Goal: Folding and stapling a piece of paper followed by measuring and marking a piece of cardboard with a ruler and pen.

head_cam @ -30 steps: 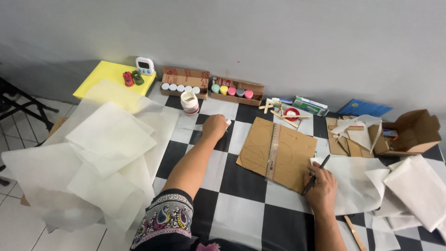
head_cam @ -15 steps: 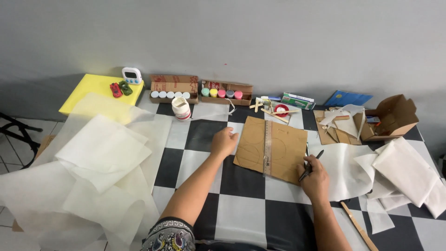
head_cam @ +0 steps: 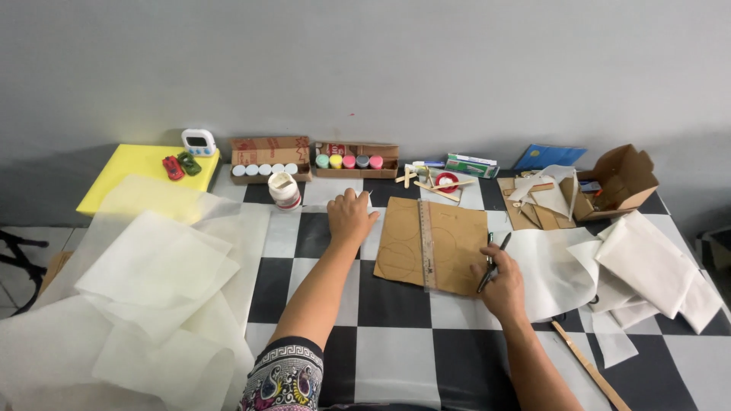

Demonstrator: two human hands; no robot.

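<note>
A brown cardboard sheet (head_cam: 457, 240) with drawn circles lies on the black-and-white checkered table (head_cam: 396, 327). A clear ruler (head_cam: 428, 243) lies lengthwise across the sheet. My right hand (head_cam: 502, 285) rests at the sheet's right edge and holds a dark pen (head_cam: 493, 272). My left hand (head_cam: 350, 215) lies flat on the table just left of the cardboard, fingers spread, holding nothing. A small white jar (head_cam: 285, 190) stands a little beyond and left of that hand.
Thin white paper sheets (head_cam: 152, 281) cover the left; more white sheets (head_cam: 647, 266) pile at right. Along the wall: yellow board (head_cam: 137, 171) with toy cars and a timer, two boxes of paint pots (head_cam: 312, 158), wooden sticks, tape roll, open cardboard box (head_cam: 620, 179).
My left hand has drawn back from the far side toward the cardboard's left edge. The view has lifted and shifted, so the table sits lower. My right hand keeps the pen.
</note>
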